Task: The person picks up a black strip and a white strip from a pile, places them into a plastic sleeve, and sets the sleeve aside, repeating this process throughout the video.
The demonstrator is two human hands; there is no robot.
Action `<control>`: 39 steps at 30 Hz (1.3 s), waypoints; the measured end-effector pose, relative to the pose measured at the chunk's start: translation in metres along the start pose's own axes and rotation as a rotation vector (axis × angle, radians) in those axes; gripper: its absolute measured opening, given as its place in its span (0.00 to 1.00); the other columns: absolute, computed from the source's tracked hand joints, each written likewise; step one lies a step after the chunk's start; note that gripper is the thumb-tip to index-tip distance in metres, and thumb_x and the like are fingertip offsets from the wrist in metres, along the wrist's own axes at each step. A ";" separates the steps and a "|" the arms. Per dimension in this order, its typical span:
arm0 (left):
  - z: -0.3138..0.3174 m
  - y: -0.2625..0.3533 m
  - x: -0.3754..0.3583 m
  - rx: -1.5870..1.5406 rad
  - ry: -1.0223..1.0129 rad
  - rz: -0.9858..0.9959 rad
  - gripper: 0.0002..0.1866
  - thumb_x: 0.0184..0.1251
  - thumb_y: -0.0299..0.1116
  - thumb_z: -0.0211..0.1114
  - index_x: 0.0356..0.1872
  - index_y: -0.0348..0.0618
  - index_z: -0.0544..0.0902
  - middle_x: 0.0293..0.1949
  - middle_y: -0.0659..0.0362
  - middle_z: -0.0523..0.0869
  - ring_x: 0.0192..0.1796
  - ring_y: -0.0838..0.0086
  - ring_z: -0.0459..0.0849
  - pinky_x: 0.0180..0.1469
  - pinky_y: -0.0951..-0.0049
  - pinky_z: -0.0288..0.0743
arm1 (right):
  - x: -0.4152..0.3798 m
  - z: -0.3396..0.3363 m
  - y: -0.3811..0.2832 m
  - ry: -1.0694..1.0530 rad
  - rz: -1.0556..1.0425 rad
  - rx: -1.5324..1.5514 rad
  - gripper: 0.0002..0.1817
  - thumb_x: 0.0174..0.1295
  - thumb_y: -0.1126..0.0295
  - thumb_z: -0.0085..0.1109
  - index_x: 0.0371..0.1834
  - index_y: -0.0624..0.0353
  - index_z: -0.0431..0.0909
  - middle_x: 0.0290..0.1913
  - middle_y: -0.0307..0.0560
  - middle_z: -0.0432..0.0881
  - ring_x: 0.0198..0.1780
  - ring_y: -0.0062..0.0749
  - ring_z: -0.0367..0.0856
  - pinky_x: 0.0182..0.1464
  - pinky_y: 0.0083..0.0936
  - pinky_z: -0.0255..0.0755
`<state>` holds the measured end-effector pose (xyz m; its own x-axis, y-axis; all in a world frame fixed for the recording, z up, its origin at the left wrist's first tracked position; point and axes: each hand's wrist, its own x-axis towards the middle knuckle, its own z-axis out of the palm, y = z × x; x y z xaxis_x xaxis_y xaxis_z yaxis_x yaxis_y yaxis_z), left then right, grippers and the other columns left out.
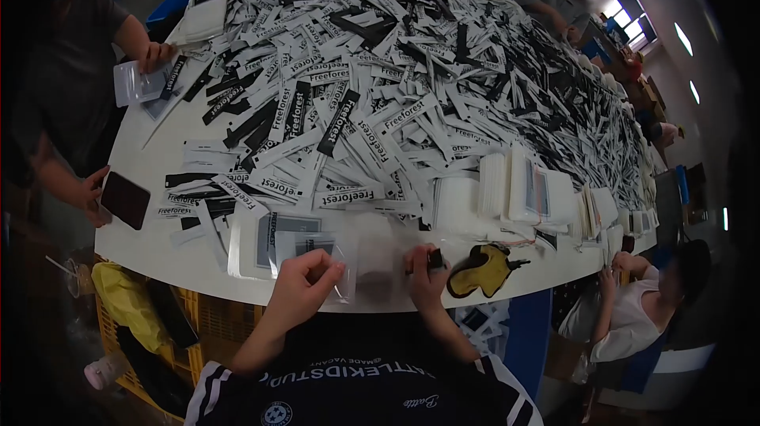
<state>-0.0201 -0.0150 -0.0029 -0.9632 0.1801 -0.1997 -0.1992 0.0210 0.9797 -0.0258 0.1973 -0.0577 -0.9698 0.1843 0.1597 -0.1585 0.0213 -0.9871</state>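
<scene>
At the near edge of the table, my left hand point(307, 287) has its thumb and fingers pinched together at a clear plastic bag point(346, 287). Under and behind it lie clear pouches with grey panels point(294, 224), one with a black-and-white stick packet across it. To the right, my right hand point(426, 277) is closed around a small black item point(435, 260) whose kind I cannot make out. Between my hands the tabletop shows a dull brownish patch. Just right of my right hand rests a yellow-brown and black item point(480, 271), perhaps a small pouch.
A large heap of "Freeforest" stick packets point(380, 70) covers most of the table. Stacks of white pouches point(514, 188) stand at right. At left, a person's hands touch a pouch point(142, 81) and a phone point(125, 199). A yellow crate point(229, 327) stands below; other people sit around.
</scene>
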 end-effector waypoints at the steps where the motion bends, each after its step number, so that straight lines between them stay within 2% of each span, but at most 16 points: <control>1: 0.002 0.000 0.002 0.002 -0.013 -0.010 0.14 0.63 0.33 0.61 0.21 0.37 0.73 0.13 0.69 0.69 0.18 0.89 0.61 0.19 0.83 0.52 | -0.014 -0.006 0.008 0.058 -0.104 -0.013 0.15 0.68 0.68 0.46 0.23 0.62 0.67 0.17 0.37 0.67 0.20 0.17 0.64 0.22 0.18 0.56; 5: 0.011 0.006 0.003 0.069 -0.164 -0.048 0.13 0.62 0.32 0.63 0.21 0.37 0.74 0.13 0.69 0.69 0.17 0.89 0.61 0.19 0.82 0.53 | -0.034 -0.019 0.020 0.070 -0.044 -0.152 0.13 0.69 0.71 0.43 0.24 0.60 0.64 0.19 0.36 0.67 0.20 0.19 0.62 0.25 0.16 0.58; 9: 0.031 0.010 0.002 -0.037 -0.049 -0.061 0.14 0.59 0.31 0.65 0.19 0.35 0.73 0.12 0.65 0.70 0.16 0.86 0.64 0.18 0.81 0.57 | -0.027 -0.008 -0.013 0.006 0.155 0.190 0.15 0.67 0.68 0.48 0.22 0.62 0.69 0.19 0.37 0.69 0.22 0.16 0.63 0.24 0.17 0.57; 12: 0.042 -0.005 0.001 0.202 0.072 0.157 0.15 0.57 0.30 0.67 0.18 0.35 0.71 0.12 0.60 0.73 0.15 0.82 0.69 0.18 0.79 0.62 | 0.002 0.017 -0.055 -0.248 0.186 -0.070 0.11 0.63 0.69 0.53 0.24 0.63 0.72 0.20 0.37 0.70 0.24 0.14 0.64 0.25 0.17 0.59; 14: 0.036 -0.007 0.001 0.278 0.037 0.184 0.15 0.55 0.30 0.67 0.17 0.35 0.71 0.12 0.59 0.73 0.16 0.80 0.71 0.19 0.79 0.63 | 0.017 0.017 -0.062 -0.626 0.249 -0.064 0.04 0.59 0.75 0.56 0.32 0.64 0.74 0.25 0.38 0.74 0.30 0.14 0.68 0.31 0.16 0.63; 16: 0.031 -0.003 0.003 0.353 -0.003 0.214 0.15 0.54 0.29 0.68 0.16 0.35 0.71 0.12 0.58 0.73 0.16 0.79 0.73 0.19 0.78 0.65 | 0.023 0.005 -0.057 -0.685 0.254 0.042 0.04 0.59 0.75 0.56 0.33 0.64 0.74 0.27 0.38 0.76 0.31 0.15 0.69 0.33 0.16 0.65; 18: 0.034 0.005 0.001 0.222 -0.067 0.128 0.15 0.55 0.28 0.67 0.17 0.35 0.70 0.13 0.55 0.73 0.15 0.74 0.73 0.19 0.76 0.65 | 0.021 -0.002 -0.048 -0.687 0.545 0.165 0.04 0.58 0.76 0.57 0.34 0.65 0.74 0.27 0.39 0.77 0.32 0.14 0.70 0.34 0.16 0.66; 22: 0.041 -0.011 0.001 0.286 0.025 0.292 0.13 0.53 0.27 0.66 0.18 0.36 0.70 0.16 0.54 0.74 0.18 0.66 0.76 0.21 0.72 0.67 | 0.010 0.009 -0.066 -0.712 0.254 -0.134 0.09 0.57 0.73 0.58 0.40 0.64 0.76 0.28 0.45 0.78 0.30 0.23 0.75 0.34 0.22 0.69; 23: 0.042 -0.005 -0.001 0.375 0.086 0.317 0.11 0.50 0.26 0.66 0.18 0.36 0.71 0.18 0.53 0.75 0.20 0.64 0.76 0.22 0.70 0.68 | 0.001 0.014 -0.064 -0.622 0.194 -0.204 0.14 0.52 0.76 0.59 0.44 0.62 0.76 0.28 0.49 0.78 0.29 0.34 0.77 0.34 0.27 0.71; 24: 0.042 0.000 -0.002 0.466 0.151 0.340 0.09 0.48 0.25 0.65 0.19 0.36 0.72 0.20 0.53 0.75 0.22 0.61 0.77 0.24 0.69 0.69 | -0.003 0.017 -0.061 -0.619 0.199 -0.205 0.14 0.52 0.76 0.59 0.44 0.62 0.76 0.28 0.49 0.78 0.29 0.34 0.77 0.34 0.27 0.71; 26: 0.042 -0.004 0.000 0.571 0.188 0.330 0.08 0.46 0.24 0.65 0.20 0.36 0.72 0.20 0.53 0.76 0.23 0.61 0.77 0.24 0.68 0.69 | -0.010 0.021 -0.053 -0.568 -0.141 -0.481 0.20 0.47 0.78 0.60 0.47 0.61 0.75 0.30 0.51 0.79 0.31 0.43 0.78 0.32 0.30 0.72; 31: 0.031 -0.011 0.002 0.621 0.264 0.291 0.07 0.45 0.23 0.63 0.21 0.35 0.72 0.19 0.53 0.75 0.21 0.60 0.76 0.24 0.68 0.69 | -0.013 0.019 -0.064 -0.371 -0.207 -0.582 0.23 0.44 0.81 0.58 0.49 0.64 0.75 0.29 0.53 0.79 0.30 0.41 0.80 0.32 0.24 0.71; 34: 0.032 0.011 0.000 0.553 0.539 0.743 0.19 0.43 0.26 0.66 0.40 0.44 0.75 0.44 0.54 0.78 0.49 0.59 0.78 0.49 0.57 0.69 | -0.005 0.008 -0.083 -0.429 -0.126 -0.382 0.21 0.44 0.82 0.59 0.47 0.65 0.75 0.32 0.49 0.78 0.29 0.32 0.78 0.32 0.23 0.70; 35: 0.023 0.007 -0.010 0.652 0.331 0.839 0.30 0.40 0.30 0.71 0.50 0.48 0.71 0.56 0.54 0.69 0.62 0.55 0.67 0.60 0.49 0.59 | -0.003 0.005 -0.087 -0.505 -0.022 -0.195 0.20 0.44 0.82 0.59 0.45 0.65 0.74 0.32 0.46 0.76 0.29 0.29 0.75 0.32 0.23 0.69; 37: 0.027 0.019 -0.020 0.656 0.151 0.868 0.33 0.38 0.32 0.72 0.52 0.47 0.70 0.57 0.53 0.68 0.62 0.54 0.67 0.61 0.49 0.59 | -0.013 0.001 -0.075 -0.529 0.006 -0.048 0.14 0.48 0.82 0.57 0.41 0.64 0.74 0.35 0.42 0.75 0.31 0.22 0.72 0.33 0.18 0.67; 39: 0.035 0.037 -0.019 0.702 -0.037 0.831 0.43 0.33 0.36 0.75 0.58 0.43 0.67 0.55 0.52 0.69 0.60 0.55 0.68 0.64 0.48 0.57 | -0.022 -0.003 -0.073 -0.358 0.284 0.429 0.09 0.53 0.78 0.58 0.38 0.64 0.73 0.35 0.41 0.74 0.33 0.20 0.72 0.36 0.15 0.65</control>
<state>-0.0030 0.0170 0.0372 -0.7408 0.4267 0.5188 0.6710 0.4338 0.6013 0.0077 0.1951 0.0111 -0.9751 -0.2177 -0.0418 0.1262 -0.3900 -0.9121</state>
